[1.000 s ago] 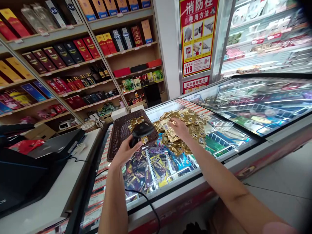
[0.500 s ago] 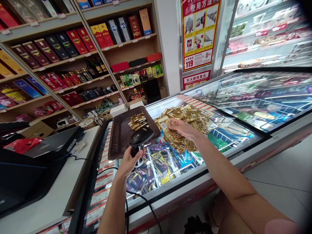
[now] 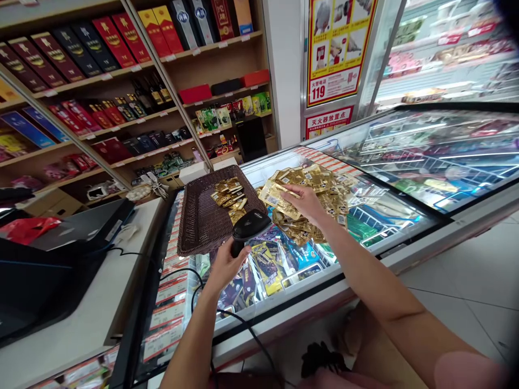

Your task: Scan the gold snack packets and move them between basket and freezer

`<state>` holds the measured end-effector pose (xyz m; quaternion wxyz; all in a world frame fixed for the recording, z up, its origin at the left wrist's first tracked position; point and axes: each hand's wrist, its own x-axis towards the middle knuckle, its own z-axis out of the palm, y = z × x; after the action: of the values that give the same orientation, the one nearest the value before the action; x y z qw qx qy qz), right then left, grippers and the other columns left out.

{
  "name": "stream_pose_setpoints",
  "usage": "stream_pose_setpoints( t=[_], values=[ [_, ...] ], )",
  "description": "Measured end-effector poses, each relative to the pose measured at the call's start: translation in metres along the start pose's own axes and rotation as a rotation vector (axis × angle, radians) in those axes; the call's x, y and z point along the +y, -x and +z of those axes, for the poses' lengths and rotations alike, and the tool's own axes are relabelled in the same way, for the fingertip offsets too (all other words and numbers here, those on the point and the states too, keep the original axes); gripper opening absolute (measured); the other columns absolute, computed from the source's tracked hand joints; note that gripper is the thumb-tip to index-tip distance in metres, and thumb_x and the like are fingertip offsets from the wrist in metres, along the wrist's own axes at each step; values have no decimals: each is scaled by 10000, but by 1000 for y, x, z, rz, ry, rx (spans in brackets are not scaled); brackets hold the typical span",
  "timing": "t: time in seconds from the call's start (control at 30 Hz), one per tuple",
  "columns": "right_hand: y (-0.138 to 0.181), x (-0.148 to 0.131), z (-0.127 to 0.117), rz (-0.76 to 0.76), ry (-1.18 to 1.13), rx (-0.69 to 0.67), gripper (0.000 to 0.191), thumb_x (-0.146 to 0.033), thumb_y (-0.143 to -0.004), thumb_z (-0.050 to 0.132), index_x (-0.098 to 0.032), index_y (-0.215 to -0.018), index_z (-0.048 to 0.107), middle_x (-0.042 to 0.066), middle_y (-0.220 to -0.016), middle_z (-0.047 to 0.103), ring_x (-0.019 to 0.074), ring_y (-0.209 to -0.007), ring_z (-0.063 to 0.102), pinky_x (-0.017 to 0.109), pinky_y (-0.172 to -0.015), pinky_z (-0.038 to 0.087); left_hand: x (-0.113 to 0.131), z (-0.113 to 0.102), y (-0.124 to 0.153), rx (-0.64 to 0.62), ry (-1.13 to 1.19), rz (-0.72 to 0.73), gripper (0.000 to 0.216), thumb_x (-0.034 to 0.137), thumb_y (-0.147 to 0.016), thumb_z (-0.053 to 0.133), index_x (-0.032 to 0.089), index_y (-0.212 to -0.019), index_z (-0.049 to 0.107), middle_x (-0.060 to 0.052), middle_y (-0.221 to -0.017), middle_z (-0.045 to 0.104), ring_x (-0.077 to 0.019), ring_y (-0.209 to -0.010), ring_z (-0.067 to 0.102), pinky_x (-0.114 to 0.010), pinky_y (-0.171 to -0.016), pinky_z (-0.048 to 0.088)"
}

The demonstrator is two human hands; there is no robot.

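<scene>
My left hand (image 3: 225, 265) grips the handle of a black barcode scanner (image 3: 250, 226), its head raised over the freezer's glass lid, its cable trailing down toward me. My right hand (image 3: 308, 204) pinches a gold packet (image 3: 274, 197) and holds it up just right of the scanner head. Beneath and behind that hand lies a heap of gold packets (image 3: 324, 194) on the glass. A dark brown woven basket (image 3: 199, 221) sits left of the heap with several gold packets (image 3: 229, 194) in its far corner.
A chest freezer with a glass lid (image 3: 365, 227) holds ice-cream bars. A white counter (image 3: 81, 319) at left carries a black register unit (image 3: 44, 270). Shelves of boxed goods (image 3: 113, 48) fill the back wall. A second freezer (image 3: 438, 156) stands at right.
My right hand has lifted one gold packet off the heap and drawn it left toward the scanner. The scanner hand has shifted slightly right and down.
</scene>
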<state>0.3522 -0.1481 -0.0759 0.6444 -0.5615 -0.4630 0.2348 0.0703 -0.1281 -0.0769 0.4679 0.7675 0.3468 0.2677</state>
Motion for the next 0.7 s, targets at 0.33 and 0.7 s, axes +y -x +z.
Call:
stream_pose_setpoints(
  t=[0.33, 0.7],
  values=[
    [1, 3, 0, -31, 154, 2, 378, -460, -813, 655, -191, -1060, 752, 54, -1038, 747, 259, -959, 676, 365, -847, 505, 1, 9, -1, 90, 3, -49, 361, 534, -780, 637, 188, -828, 547, 53, -568, 491, -110, -489, 447, -227, -478, 310],
    [-12, 11, -20, 38, 789, 115, 351, -505, -845, 591, -247, -1033, 736, 66, -874, 735, 268, -813, 658, 379, -732, 474, 10, 1, 1, 246, 154, 22, 388, 552, -777, 655, 184, -817, 540, 54, -562, 491, -96, -488, 430, -226, -482, 347]
  ],
)
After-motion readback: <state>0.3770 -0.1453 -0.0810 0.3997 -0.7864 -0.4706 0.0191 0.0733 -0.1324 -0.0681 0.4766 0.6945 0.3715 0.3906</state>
